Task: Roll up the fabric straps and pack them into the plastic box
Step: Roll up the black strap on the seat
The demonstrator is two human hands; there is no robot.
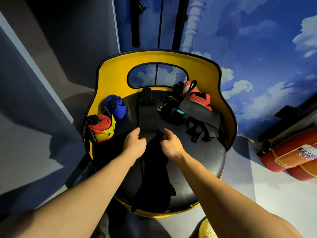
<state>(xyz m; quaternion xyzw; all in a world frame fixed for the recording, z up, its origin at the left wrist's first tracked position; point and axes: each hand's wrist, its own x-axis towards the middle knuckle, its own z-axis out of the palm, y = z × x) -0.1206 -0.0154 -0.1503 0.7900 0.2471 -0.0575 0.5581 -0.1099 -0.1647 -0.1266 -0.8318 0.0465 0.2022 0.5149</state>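
Head view: a black strap (148, 115) lies flat down the middle of the round black seat (202, 158), its far end toward the yellow backrest (113, 69) and its near part running off the seat's front edge. The left hand (134, 143) grips the strap's left edge, fingers curled under and thumb on top. The right hand (171, 143) grips the right edge the same way, fingers (165, 133) curled round the fabric. Both hands sit side by side at mid-seat, close but apart.

Left of the strap, a blue roll (115, 106) lies near the backrest; a red roll (101, 128) with a yellow-patterned band lies nearer the seat's left rim, just beside the blue one. Right of the strap, a loose heap of black straps (197, 121) lies with a red-and-white strap (194, 93) behind it, against the backrest.

Right of the seat, red extinguishers (291, 155) lie on the floor by a blue cloud-painted wall (257, 48).
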